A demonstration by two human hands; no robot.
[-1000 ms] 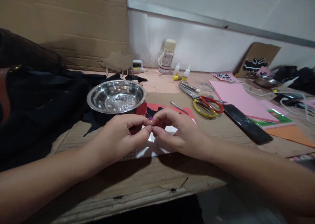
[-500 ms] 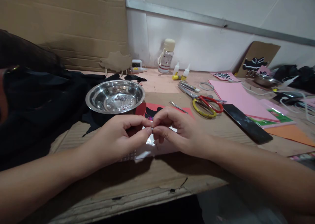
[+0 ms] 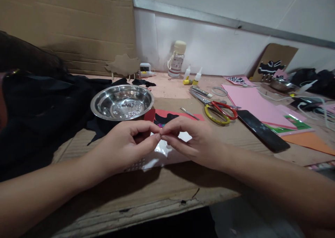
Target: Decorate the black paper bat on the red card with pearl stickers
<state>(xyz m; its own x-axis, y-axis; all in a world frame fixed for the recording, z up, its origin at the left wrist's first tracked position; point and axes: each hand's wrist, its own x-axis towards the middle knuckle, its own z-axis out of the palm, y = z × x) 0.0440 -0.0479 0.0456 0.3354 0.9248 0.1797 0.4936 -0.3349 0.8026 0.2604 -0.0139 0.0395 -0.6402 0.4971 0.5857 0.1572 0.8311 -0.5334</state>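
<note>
My left hand [image 3: 128, 142] and my right hand [image 3: 192, 138] meet fingertip to fingertip above the table, each closed in a pinch. Whatever lies between the fingertips is too small to make out. Under them is a shiny clear sheet [image 3: 163, 149] with rows of small clear gems [image 3: 136, 165] at its left. Just behind the fingers, a black cutout [image 3: 164, 118] with pink and teal glittery bits lies on red paper [image 3: 149, 115], partly covered by my hands. To the left stands a steel bowl [image 3: 104, 107] with small shiny gems inside.
Scissors [image 3: 220, 112] with red and yellow handles and a black phone [image 3: 263, 130] lie to the right. Behind them are pink paper [image 3: 256, 102], glue bottles [image 3: 197, 76] and a drinking bottle [image 3: 176, 60]. Black cloth [image 3: 47, 116] covers the left side. A thin metal tool [image 3: 188, 113] rests behind my right hand.
My right fingers have straightened somewhat, and the hand sits slightly lower. The small shiny bit seen between the fingertips before is now hidden. My left hand has barely moved.
</note>
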